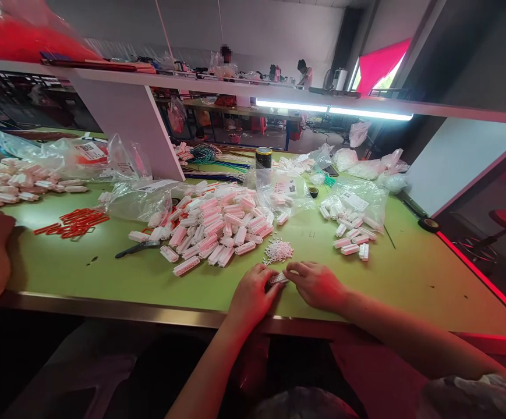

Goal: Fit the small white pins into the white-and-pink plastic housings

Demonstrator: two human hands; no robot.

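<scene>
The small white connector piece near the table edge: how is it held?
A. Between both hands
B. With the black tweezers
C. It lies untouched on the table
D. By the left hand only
A: the left hand and right hand meet on the small white connector piece, fingertips on both ends.

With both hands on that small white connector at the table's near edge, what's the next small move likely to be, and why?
Probably the right hand reaches to the small white pieces just ahead for one more. Both it and the left hand pinch one white connector between them, and that little heap lies closest to the fingers.
</scene>
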